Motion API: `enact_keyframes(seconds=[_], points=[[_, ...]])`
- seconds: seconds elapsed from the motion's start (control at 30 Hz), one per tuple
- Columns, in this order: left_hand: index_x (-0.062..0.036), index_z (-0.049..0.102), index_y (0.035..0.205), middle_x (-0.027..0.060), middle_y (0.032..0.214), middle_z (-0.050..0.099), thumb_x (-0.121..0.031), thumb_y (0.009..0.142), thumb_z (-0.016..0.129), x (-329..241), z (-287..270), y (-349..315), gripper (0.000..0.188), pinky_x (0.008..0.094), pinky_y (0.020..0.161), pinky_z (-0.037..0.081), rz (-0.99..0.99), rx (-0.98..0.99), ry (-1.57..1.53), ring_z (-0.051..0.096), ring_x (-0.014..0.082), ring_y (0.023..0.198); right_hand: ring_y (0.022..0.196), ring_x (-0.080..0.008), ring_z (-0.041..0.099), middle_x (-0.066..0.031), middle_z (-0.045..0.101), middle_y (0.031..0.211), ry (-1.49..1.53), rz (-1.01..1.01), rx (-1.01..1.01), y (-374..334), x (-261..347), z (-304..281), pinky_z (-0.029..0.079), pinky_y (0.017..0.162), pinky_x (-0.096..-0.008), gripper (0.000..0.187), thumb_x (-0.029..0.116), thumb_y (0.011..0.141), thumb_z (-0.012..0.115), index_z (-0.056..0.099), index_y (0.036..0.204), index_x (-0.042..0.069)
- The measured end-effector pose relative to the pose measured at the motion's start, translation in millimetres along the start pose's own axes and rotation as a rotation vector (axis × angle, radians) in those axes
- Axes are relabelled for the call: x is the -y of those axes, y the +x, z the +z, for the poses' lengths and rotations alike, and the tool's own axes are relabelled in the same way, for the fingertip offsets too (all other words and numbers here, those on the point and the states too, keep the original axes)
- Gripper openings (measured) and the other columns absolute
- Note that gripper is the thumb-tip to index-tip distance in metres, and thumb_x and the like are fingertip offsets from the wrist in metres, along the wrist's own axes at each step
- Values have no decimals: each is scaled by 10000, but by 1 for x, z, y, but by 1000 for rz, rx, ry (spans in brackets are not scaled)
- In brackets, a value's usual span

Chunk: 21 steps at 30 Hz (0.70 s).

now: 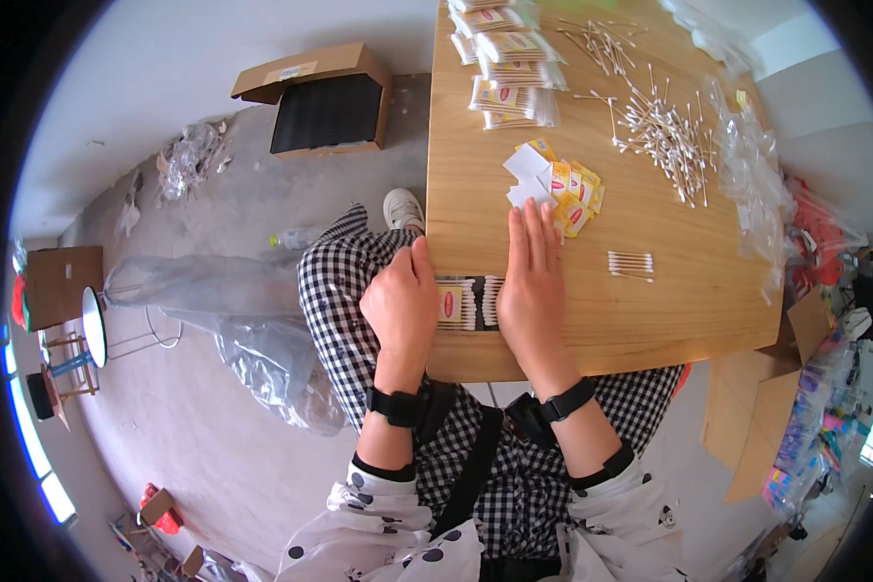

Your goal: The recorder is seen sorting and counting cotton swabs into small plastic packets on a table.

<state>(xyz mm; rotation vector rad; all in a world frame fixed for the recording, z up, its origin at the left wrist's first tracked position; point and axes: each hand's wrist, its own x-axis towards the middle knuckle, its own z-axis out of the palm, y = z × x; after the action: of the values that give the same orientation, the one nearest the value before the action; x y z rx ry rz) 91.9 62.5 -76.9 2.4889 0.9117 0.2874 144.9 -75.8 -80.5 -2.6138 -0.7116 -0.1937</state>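
Note:
My left hand [403, 301] is closed at the table's left edge, against a pack of cotton swabs [449, 306] with a yellow card on it; its curled fingertips are hidden. My right hand [533, 296] lies with its fingers stretched out, its edge beside a row of cotton swabs [492, 301] that it partly covers. A dark strip [478, 303] shows between the pack and the row. Just past my right fingertips are white slips [529, 165] and yellow cards [574, 199]. To the right lies a small row of swabs [630, 264].
Filled swab packs [514, 73] are stacked at the table's far left. Loose cotton swabs [664, 136] form a heap at the far right, beside clear plastic bags [747, 165]. A cardboard box [330, 102] and grey plastic sheeting [272, 369] lie on the floor to the left.

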Motion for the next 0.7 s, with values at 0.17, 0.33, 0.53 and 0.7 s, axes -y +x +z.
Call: enact_keyframes(seconds=[0.17, 0.33, 0.53, 0.7], points=[[26, 616, 790, 224, 647, 590, -316, 1039, 488, 8, 5, 3, 442, 445, 528, 429, -107, 116, -353, 576, 379, 566, 1463, -364, 287, -205, 348, 1544, 5, -23, 32, 2, 4, 2, 285, 1180, -510, 599, -42, 863, 489, 372, 1450, -53], [45, 637, 857, 247, 673, 582, -311, 1046, 486, 4, 5, 2, 430, 431, 551, 429, -173, 132, -529, 547, 385, 578, 1461, -364, 289, -203, 349, 1544, 43, -48, 37, 5, 13, 6, 295, 1177, -504, 587, -29, 870, 501, 381, 1444, -51], [39, 606, 803, 244, 651, 569, -288, 1042, 493, 4, 5, 1, 421, 442, 521, 415, -83, 63, -436, 531, 410, 559, 1455, -364, 301, -206, 360, 1535, 90, -49, 27, 6, 20, 11, 304, 1176, -491, 556, -30, 884, 489, 394, 1431, -54], [16, 558, 729, 244, 644, 573, -283, 1036, 496, 4, 6, 1, 434, 479, 504, 410, -10, 7, -341, 548, 438, 570, 1454, -367, 302, -210, 367, 1528, 115, -54, 24, 7, 22, 11, 301, 1178, -490, 542, -33, 889, 482, 400, 1424, -58]])
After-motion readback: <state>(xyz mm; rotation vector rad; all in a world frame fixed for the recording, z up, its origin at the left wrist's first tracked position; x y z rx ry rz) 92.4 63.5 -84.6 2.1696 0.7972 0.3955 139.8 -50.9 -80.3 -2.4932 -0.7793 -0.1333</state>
